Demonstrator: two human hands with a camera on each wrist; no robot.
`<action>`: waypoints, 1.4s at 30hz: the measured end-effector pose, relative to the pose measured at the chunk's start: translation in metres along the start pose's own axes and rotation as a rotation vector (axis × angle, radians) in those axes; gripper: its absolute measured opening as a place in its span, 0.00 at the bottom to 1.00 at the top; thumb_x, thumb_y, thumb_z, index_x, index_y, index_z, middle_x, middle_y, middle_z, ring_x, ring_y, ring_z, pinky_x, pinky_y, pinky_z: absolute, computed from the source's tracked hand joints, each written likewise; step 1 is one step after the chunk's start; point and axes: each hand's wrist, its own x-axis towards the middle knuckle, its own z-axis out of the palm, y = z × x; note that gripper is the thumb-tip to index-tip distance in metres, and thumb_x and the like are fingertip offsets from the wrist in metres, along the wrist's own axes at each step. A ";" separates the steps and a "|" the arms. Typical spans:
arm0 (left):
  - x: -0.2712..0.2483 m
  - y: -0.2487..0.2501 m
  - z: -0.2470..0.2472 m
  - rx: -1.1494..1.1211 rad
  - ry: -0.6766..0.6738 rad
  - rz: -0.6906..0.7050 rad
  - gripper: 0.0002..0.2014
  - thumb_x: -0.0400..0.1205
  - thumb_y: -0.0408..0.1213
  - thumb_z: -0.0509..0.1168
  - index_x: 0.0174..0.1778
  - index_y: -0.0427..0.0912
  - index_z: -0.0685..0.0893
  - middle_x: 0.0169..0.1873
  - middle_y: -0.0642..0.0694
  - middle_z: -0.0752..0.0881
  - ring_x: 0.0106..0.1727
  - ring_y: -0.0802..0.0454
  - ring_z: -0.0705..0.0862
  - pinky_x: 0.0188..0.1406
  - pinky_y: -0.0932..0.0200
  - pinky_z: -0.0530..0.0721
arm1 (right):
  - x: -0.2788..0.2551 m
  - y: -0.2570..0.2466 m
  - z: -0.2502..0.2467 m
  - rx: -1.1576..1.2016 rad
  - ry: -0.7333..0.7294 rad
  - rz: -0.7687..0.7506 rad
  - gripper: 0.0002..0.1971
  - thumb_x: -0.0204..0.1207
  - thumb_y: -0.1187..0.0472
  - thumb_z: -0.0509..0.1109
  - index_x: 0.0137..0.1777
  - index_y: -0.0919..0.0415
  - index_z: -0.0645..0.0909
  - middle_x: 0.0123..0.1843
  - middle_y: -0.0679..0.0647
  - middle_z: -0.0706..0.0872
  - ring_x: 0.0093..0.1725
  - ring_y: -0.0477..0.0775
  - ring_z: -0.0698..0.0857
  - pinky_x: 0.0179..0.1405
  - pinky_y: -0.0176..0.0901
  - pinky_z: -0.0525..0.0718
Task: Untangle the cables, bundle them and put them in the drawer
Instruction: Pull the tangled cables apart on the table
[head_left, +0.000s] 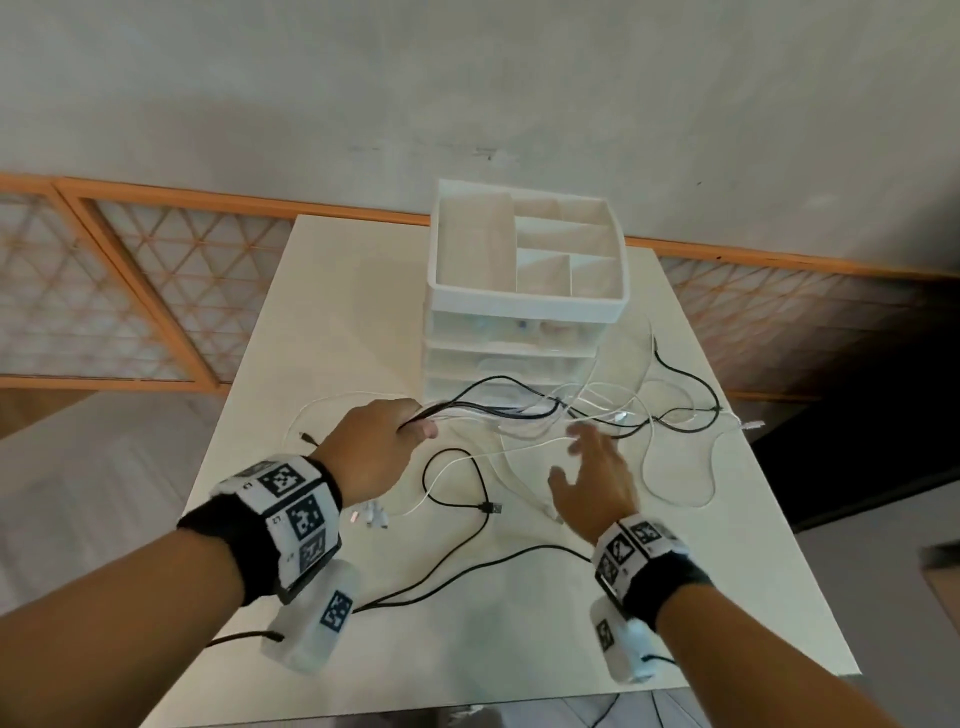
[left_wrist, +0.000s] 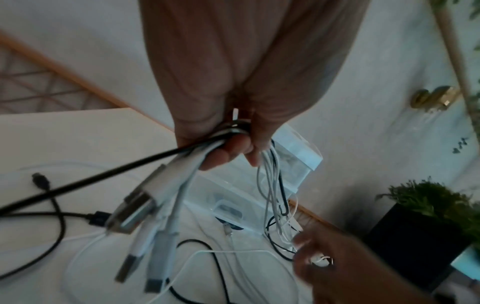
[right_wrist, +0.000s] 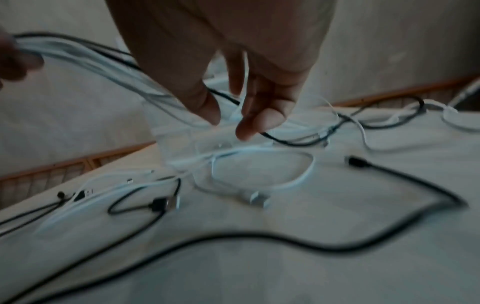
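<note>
so starting from the left: our left hand (head_left: 374, 447) is clenched round a bunch of cables (head_left: 488, 410), black and white ones together, lifted off the table (head_left: 322, 312). in the left wrist view you can see several usb plugs (left_wrist: 145, 207) dangling out of the fist on one side and the long runs hanging out the other. a loose black cable (head_left: 457, 499) loops on the table just below that hand, plug end lying flat.

moving across, the gathered strands stretch in front of the drawer unit (head_left: 519, 312), which sits mid-table at the back, drawers all looking closed as far as we can tell.

then our right hand (head_left: 592, 478) hovers over the middle of the mess, fingers spread and relaxed, holding nothing. it's blurry in the right wrist view, so we can't say if a fingertip is brushing a strand.

far right there's a tangle of white and black loops (head_left: 675, 410) still on the table.

we'd say we're mid-untangle, ends collected but nothing bundled. next move probably needs the right hand to pick one strand and draw it clear of that right-side knot without tightening it.
</note>
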 end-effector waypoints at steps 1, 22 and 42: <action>-0.001 0.003 -0.001 -0.032 -0.013 -0.002 0.14 0.86 0.46 0.62 0.41 0.41 0.81 0.32 0.49 0.80 0.37 0.49 0.78 0.34 0.57 0.71 | -0.002 0.004 0.012 -0.083 -0.091 0.030 0.22 0.79 0.53 0.70 0.72 0.48 0.73 0.69 0.51 0.81 0.63 0.55 0.84 0.60 0.47 0.81; 0.010 0.023 -0.011 -0.620 -0.020 -0.231 0.14 0.88 0.40 0.59 0.39 0.37 0.79 0.26 0.48 0.69 0.22 0.53 0.66 0.23 0.60 0.67 | 0.012 -0.007 -0.044 -0.029 -0.125 -0.004 0.08 0.78 0.52 0.71 0.36 0.42 0.84 0.31 0.41 0.84 0.42 0.51 0.84 0.49 0.45 0.85; 0.001 0.056 -0.026 -0.528 -0.013 0.111 0.11 0.83 0.48 0.67 0.41 0.45 0.84 0.21 0.62 0.76 0.25 0.58 0.72 0.34 0.56 0.71 | 0.008 -0.079 -0.086 0.110 0.015 -0.314 0.07 0.77 0.57 0.74 0.37 0.47 0.88 0.25 0.41 0.81 0.28 0.40 0.80 0.30 0.23 0.71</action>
